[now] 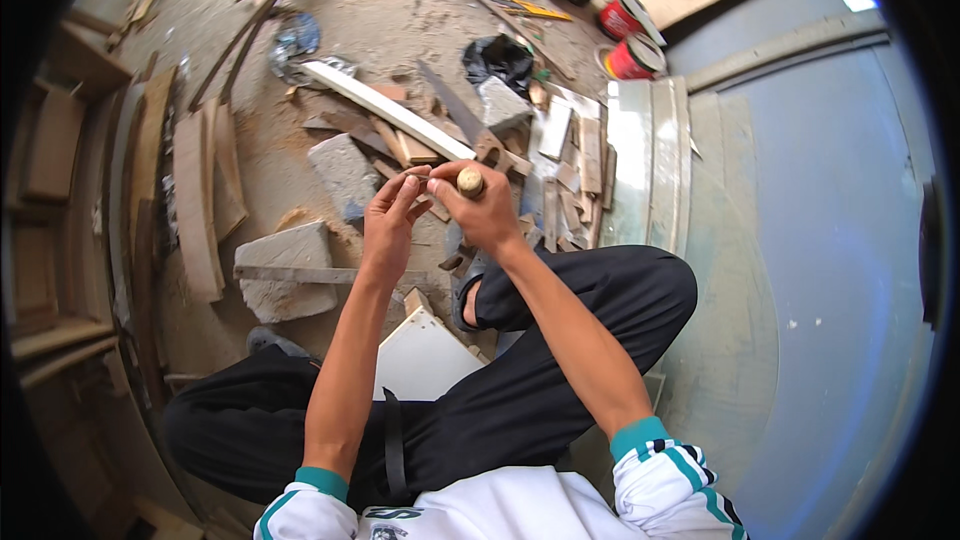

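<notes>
— White shirt [540, 505], teal cuffs, nearest item: logged. Fingers?

— My right hand [482, 212]: fingers curled closed around one wooden handle [470, 181]. My left hand [390, 212]: thumb and fingertips pinched nearly together on one small thin piece [420, 178]; too small to identify.

— Location of piece?

— Between my hands, just left of the handle. Long axis seems to run crosswise, left to right. Left fingers hold it; right fingertips close by, contact unclear.

— Handle, appearance?

— Pale, yellowish, rounded butt turned up toward my head, long axis nearly end-on. Far end hidden by my hand; tool type, cannot tell.

— Beyond?

— One handsaw [450, 105], wooden grip near my right knuckles. One white strip [390, 108], slanting away to the left.
</notes>
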A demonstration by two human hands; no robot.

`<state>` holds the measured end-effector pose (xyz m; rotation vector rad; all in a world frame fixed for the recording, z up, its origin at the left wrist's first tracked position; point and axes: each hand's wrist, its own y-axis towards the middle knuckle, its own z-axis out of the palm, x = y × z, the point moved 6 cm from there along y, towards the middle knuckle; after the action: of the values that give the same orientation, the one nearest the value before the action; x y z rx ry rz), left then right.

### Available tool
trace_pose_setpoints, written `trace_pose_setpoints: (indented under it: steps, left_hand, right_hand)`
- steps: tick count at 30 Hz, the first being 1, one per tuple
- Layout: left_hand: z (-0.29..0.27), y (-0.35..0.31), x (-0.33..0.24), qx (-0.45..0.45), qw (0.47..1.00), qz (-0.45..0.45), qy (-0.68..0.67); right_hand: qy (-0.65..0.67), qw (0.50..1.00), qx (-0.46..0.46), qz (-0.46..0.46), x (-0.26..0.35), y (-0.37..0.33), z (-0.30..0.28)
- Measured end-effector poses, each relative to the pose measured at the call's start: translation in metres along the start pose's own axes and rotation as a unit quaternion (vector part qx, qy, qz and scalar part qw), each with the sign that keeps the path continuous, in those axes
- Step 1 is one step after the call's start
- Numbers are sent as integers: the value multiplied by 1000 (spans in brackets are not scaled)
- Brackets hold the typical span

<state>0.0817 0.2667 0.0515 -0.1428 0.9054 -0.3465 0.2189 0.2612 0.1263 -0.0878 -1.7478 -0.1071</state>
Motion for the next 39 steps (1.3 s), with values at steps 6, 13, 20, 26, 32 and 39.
trace_pose_setpoints:
  steps: [6,13,20,26,32,39]
  left_hand:
    - [16,21,29,-26,990,-76,116]
    - [-18,36,50,-83,977,-113,162]
    - [-96,39,46,-193,953,-117,202]
    - [-215,2,71,-296,916,-122,243]
    - [-250,-43,79,-364,823,-76,429]
    - [-244,-50,68,-347,708,-105,605]
  right_hand:
    - [-88,979,-94,156,-59,28,-130]
    - [-399,885,7,238,-159,23,-171]
    - [-357,905,72,221,-197,18,-101]
    - [-396,869,214,207,-185,25,-4]
    - [-372,885,194,201,-179,53,28]
    - [-327,918,110,198,-199,112,49]
